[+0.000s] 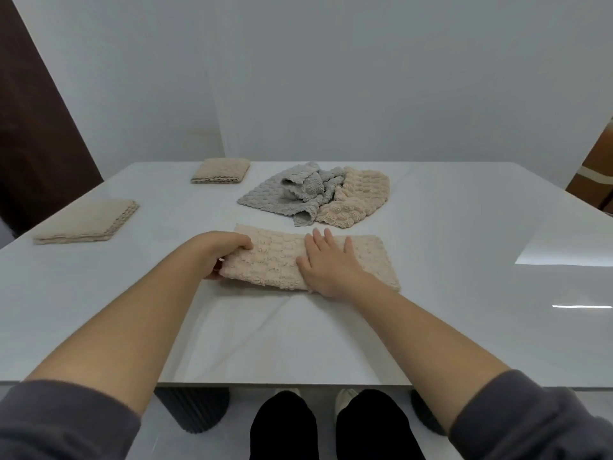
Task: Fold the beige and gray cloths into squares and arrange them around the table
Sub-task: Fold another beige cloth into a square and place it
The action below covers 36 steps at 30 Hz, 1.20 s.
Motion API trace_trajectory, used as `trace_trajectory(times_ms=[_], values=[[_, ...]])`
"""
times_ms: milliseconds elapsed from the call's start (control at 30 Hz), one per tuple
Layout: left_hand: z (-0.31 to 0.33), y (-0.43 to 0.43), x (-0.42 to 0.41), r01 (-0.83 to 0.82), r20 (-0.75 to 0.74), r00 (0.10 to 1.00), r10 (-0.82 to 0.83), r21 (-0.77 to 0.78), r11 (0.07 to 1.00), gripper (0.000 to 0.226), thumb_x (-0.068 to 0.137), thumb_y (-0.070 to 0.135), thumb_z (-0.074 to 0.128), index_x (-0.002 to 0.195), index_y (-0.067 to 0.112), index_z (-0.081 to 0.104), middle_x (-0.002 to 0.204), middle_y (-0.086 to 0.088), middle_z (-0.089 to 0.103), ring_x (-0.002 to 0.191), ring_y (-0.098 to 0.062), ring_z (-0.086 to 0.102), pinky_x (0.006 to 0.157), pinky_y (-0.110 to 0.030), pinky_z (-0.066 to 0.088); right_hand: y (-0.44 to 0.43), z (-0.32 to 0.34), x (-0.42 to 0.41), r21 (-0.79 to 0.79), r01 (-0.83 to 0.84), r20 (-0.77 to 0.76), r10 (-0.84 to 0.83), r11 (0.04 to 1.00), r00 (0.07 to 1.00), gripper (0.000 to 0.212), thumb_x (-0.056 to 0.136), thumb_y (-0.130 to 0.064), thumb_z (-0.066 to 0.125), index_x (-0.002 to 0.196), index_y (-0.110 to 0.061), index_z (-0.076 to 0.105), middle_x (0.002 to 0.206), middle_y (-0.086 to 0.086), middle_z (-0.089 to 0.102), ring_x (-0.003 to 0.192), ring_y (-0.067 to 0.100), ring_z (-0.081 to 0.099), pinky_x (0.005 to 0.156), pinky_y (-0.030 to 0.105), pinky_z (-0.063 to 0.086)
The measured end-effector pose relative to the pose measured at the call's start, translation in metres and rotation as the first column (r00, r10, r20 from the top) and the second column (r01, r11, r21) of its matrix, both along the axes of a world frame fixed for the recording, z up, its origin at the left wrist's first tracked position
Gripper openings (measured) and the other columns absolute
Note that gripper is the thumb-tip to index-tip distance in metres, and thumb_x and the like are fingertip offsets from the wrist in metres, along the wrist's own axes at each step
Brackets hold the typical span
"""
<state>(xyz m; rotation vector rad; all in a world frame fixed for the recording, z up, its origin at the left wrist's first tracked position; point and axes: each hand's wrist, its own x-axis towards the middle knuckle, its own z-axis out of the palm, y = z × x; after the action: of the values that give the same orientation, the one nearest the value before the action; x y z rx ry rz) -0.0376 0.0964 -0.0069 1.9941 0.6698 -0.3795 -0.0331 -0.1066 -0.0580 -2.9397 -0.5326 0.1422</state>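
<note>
A beige cloth, folded into a long strip, lies on the white table in front of me. My left hand grips its left end, thumb on top and fingers curled under the edge. My right hand presses flat on the middle of the strip with fingers spread. Behind it lies a loose heap: a crumpled gray cloth on the left and a beige cloth on the right, touching each other.
Two folded beige squares lie along the table's left side: one at the near left edge, one at the far left. A white wall stands behind the table. A brown box sits at the far right.
</note>
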Motion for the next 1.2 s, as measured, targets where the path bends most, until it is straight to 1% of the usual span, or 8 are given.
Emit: trace_trajectory(times_ms=[167,267,367,500,633,767,1000,1200], values=[[0.014,0.0,-0.009,0.012,0.071,0.997,-0.008,-0.062,0.998,0.015,0.086,0.026,0.064,0.091,0.014,0.055,0.084,-0.004,0.061,0.072,-0.019,0.059,0.065,-0.028,0.047,0.004,-0.004,0.003,-0.008,-0.013,-0.054,0.012,1.0,0.998,0.062,0.103,-0.042,0.013,0.155,-0.011,0.001,0.163,0.005,-0.005,0.149,0.025,-0.009,0.118,0.055,-0.005],[0.033,-0.02,-0.009,0.092,0.135,0.988,-0.068,-0.178,0.98,0.012,0.088,0.029,0.062,0.088,0.018,0.055,0.076,0.0,0.061,0.066,-0.014,0.057,0.061,-0.027,0.048,-0.003,0.018,0.006,0.337,0.008,-0.1,0.027,0.941,0.995,0.045,0.104,-0.033,0.021,0.136,-0.007,0.039,0.145,0.01,0.038,0.14,0.027,0.028,0.115,0.049,0.017],[0.052,-0.052,-0.006,0.241,0.228,0.958,-0.174,-0.313,0.918,0.018,0.089,0.038,0.058,0.082,0.022,0.054,0.08,0.002,0.062,0.074,-0.015,0.06,0.077,-0.033,0.052,-0.016,0.047,0.005,0.803,0.265,-0.357,0.075,0.535,0.931,0.044,0.103,-0.046,0.029,0.123,-0.016,0.054,0.126,0.0,0.057,0.117,0.017,0.052,0.106,0.042,0.036],[0.05,-0.095,-0.009,0.446,0.278,0.888,-0.366,-0.33,0.832,0.034,0.097,0.043,0.044,0.097,0.016,0.065,0.089,0.0,0.069,0.086,-0.017,0.065,0.085,-0.039,0.049,-0.061,0.068,0.011,0.756,0.647,-0.644,0.299,0.102,0.705,0.065,0.094,-0.064,0.034,0.121,-0.013,0.063,0.104,0.008,0.072,0.092,0.025,0.07,0.077,0.039,0.055],[0.023,-0.115,-0.01,0.342,0.505,0.845,-0.176,-0.256,0.904,0.016,0.094,0.018,0.051,0.091,0.012,0.066,0.092,-0.004,0.069,0.083,-0.019,0.064,0.075,-0.034,0.053,-0.084,0.051,0.013,0.7,0.697,-0.712,0.086,0.158,0.697,0.028,0.092,-0.036,0.058,0.099,-0.01,0.064,0.088,0.009,0.068,0.072,0.025,0.065,0.061,0.028,0.054],[-0.009,-0.114,-0.004,0.213,0.639,0.685,-0.351,0.284,0.935,0.026,0.096,0.017,0.045,0.116,0.019,0.061,0.119,0.004,0.059,0.111,-0.013,0.053,0.094,-0.031,0.042,-0.086,0.035,0.021,0.741,0.602,-0.564,-0.211,0.296,0.798,0.011,0.083,-0.019,0.064,0.086,-0.01,0.057,0.078,0.012,0.055,0.066,0.022,0.051,0.059,0.024,0.041],[-0.035,-0.118,-0.002,0.421,0.297,0.619,-0.727,0.656,0.626,0.055,0.104,0.035,0.02,0.154,0.019,0.007,0.162,0.007,-0.002,0.147,-0.009,-0.009,0.119,-0.046,-0.003,-0.08,0.021,0.019,0.548,0.398,-0.019,-0.466,0.735,0.885,0.029,0.09,-0.028,0.045,0.064,-0.016,0.04,0.072,0.004,0.055,0.072,0.026,0.053,0.057,0.031,0.035],[-0.044,-0.123,0.001,0.477,0.127,0.607,-0.785,0.731,0.487,0.058,0.103,0.04,0.014,0.154,0.017,-0.003,0.161,0.005,-0.012,0.146,-0.008,-0.016,0.118,-0.049,-0.009,-0.08,0.004,0.013,0.297,0.42,0.201,-0.487,0.857,0.85,0.033,0.097,-0.035,0.039,0.117,-0.012,0.051,0.112,0.008,0.058,0.098,0.034,0.058,0.069,0.034,0.036]])
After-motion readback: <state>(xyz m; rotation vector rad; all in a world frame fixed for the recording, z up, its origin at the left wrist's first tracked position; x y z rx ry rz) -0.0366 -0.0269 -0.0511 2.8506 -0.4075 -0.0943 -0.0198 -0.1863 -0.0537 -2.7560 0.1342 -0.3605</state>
